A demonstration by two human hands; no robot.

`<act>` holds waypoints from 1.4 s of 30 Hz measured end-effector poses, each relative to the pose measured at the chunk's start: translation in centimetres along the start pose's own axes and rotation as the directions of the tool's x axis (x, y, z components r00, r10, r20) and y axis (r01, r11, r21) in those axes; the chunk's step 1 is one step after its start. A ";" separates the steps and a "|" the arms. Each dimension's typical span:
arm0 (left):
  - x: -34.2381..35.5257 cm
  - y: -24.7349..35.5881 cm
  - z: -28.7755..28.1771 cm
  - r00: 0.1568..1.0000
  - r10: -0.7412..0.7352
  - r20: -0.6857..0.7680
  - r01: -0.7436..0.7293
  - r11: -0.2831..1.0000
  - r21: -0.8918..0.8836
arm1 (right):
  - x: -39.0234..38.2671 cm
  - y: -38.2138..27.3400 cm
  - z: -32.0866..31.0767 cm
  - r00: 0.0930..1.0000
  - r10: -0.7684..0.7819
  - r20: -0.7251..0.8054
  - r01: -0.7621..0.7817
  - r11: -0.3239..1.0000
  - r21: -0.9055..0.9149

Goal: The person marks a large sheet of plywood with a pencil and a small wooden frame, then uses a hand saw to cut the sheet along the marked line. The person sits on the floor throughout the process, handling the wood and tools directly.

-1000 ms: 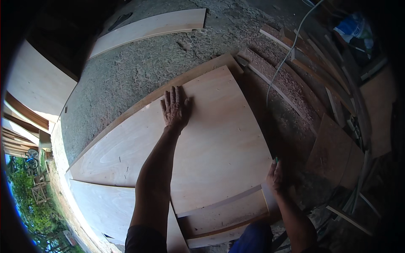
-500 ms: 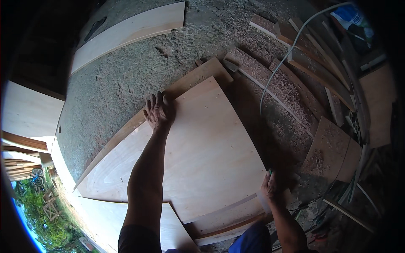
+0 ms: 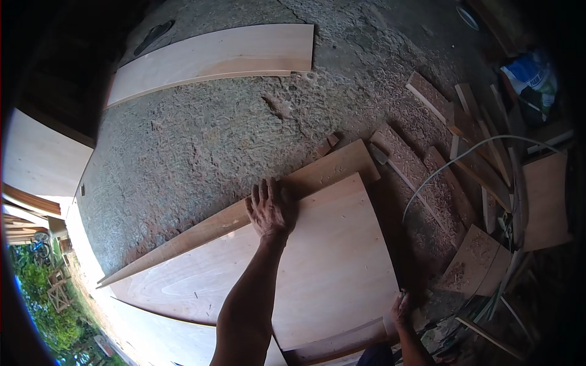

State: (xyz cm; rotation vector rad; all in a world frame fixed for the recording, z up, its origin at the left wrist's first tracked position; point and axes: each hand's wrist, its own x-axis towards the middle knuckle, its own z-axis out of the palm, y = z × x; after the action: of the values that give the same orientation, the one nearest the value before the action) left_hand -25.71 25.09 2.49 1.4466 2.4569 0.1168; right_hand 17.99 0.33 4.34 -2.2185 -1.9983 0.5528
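Note:
A large pale plywood sheet (image 3: 329,262) lies in front of me, its far edge beside a long wooden board (image 3: 342,161). My left hand (image 3: 270,207) rests flat near that edge, fingers stretched over the board, holding nothing. At the sheet's lower right edge, my right hand (image 3: 401,311) is closed. What its fingers hold is too small and dark to make out. Several small nails or marks dot the sheet. Under its near edge another plywood piece (image 3: 177,332) shows at the left.
A long plywood strip (image 3: 226,52) lies on the rough, shaving-strewn floor (image 3: 201,134). To the right are planks (image 3: 421,177) covered in shavings, a pale cable (image 3: 464,152), cut plywood pieces (image 3: 473,262) and a blue-and-white bag (image 3: 531,82). Daylight and greenery show at the lower left.
My view has shifted, so the sheet and floor things sit lower and further right. My left hand stays on the far edge, and my right hand stays at the right edge.

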 end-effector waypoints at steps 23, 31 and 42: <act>0.1 -0.3 -1.1 0.987 -0.042 0.153 0.061 0.991 -0.117 | 61.5 -42.7 11.2 0.904 0.143 0.403 -0.426 0.216 0.879; 0.3 -0.2 -1.0 0.982 -0.058 0.179 0.079 0.991 -0.109 | 62.6 -42.8 13.1 0.838 0.245 0.487 -0.531 0.164 0.832; -0.1 -0.3 -1.0 0.992 -0.034 0.120 0.048 0.992 -0.119 | 55.1 -48.9 5.9 0.881 -0.324 0.344 -0.340 0.071 0.938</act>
State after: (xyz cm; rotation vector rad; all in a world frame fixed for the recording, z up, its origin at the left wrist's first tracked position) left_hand -26.16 24.93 3.38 1.3130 2.3408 0.1647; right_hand -26.06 59.70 3.49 -1.0949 -0.8664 1.9252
